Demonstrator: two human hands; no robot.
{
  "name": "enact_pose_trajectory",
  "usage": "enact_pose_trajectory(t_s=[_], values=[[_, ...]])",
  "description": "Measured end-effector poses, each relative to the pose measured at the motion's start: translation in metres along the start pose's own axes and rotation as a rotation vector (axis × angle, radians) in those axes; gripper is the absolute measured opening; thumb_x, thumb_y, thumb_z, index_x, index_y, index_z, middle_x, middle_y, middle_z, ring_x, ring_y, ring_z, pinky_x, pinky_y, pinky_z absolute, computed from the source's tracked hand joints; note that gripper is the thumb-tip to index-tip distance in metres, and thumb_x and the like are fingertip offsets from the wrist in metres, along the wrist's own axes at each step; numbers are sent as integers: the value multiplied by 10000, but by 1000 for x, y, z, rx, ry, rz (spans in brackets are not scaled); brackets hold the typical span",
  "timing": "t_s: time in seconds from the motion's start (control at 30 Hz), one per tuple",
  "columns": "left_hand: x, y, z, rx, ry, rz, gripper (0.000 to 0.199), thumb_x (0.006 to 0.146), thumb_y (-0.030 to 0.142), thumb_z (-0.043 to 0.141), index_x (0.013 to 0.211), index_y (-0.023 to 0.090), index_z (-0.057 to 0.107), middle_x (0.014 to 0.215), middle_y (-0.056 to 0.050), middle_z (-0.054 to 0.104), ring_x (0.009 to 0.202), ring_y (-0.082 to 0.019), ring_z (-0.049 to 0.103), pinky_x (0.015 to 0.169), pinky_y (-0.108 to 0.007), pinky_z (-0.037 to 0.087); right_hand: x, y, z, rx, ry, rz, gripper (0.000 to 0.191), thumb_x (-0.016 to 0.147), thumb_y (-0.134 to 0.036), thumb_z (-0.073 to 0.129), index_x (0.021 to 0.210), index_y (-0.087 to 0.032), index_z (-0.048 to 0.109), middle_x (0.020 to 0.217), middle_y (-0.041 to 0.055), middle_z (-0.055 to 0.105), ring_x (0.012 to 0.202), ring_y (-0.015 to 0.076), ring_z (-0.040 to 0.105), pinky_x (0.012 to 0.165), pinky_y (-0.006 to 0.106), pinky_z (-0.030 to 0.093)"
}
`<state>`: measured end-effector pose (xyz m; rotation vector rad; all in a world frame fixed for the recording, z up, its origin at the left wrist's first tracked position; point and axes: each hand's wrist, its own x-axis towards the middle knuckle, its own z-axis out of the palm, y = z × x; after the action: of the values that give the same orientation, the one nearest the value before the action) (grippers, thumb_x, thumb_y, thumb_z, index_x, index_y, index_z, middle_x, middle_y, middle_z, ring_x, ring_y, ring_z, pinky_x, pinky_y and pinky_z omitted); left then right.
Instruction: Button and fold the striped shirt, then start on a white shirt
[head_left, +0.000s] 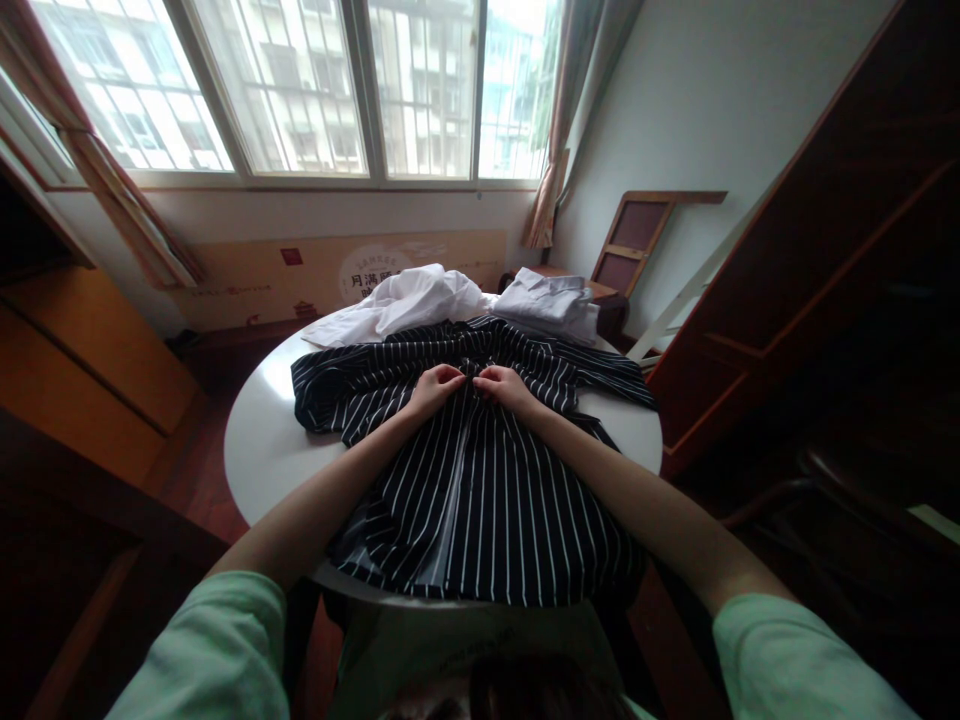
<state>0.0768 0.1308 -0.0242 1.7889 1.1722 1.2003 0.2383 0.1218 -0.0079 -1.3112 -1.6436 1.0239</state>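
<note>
A black shirt with white stripes (517,500) lies spread over the round white table, its hem toward me and its sleeves out to both sides. Its front edges part below my hands, leaving a narrow lighter gap. My left hand (437,388) pinches the fabric near the upper front, fingers closed. Close beside it, my right hand (504,386) is also closed in a pinch on the opposite front edge. The small spot between my fingertips is too fine to make out. Behind the collar lie a crumpled white garment (427,298) and a folded pale stack of cloth (547,300).
The white table (259,440) shows its bare rim at left. Beyond it stand a long printed box (255,275) under the window and a wooden chair (634,235). A dark wooden door (750,320) is at right, a wooden cabinet (97,370) at left.
</note>
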Motion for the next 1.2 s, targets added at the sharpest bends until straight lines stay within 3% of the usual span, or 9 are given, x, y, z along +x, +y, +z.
enact_pose_trajectory(t_s=[0.23, 0.6, 1.2], values=[[-3, 4, 1, 62, -41, 18, 197, 688, 319, 593, 747, 133, 613, 720, -28, 635, 692, -140, 573, 649, -251, 455, 0, 0, -1, 114, 39, -9, 105, 700, -212, 587, 755, -126, 561, 579, -28, 555, 465, 61, 480, 446, 176, 374], [-3, -1, 2, 50, -52, 60, 196, 695, 307, 578, 775, 135, 624, 754, -31, 649, 722, -149, 587, 693, -266, 465, -2, 3, 0, -247, 62, -202, 114, 715, -207, 578, 784, -121, 608, 757, 26, 628, 695, 112, 573, 703, 254, 450], [-2, -2, 1, -19, -49, 54, 211, 668, 319, 603, 754, 128, 624, 734, -34, 641, 692, -144, 584, 667, -266, 462, -5, 1, 1, -241, 72, -213, 145, 736, -202, 557, 831, -121, 632, 792, 41, 647, 689, 116, 587, 692, 247, 455]])
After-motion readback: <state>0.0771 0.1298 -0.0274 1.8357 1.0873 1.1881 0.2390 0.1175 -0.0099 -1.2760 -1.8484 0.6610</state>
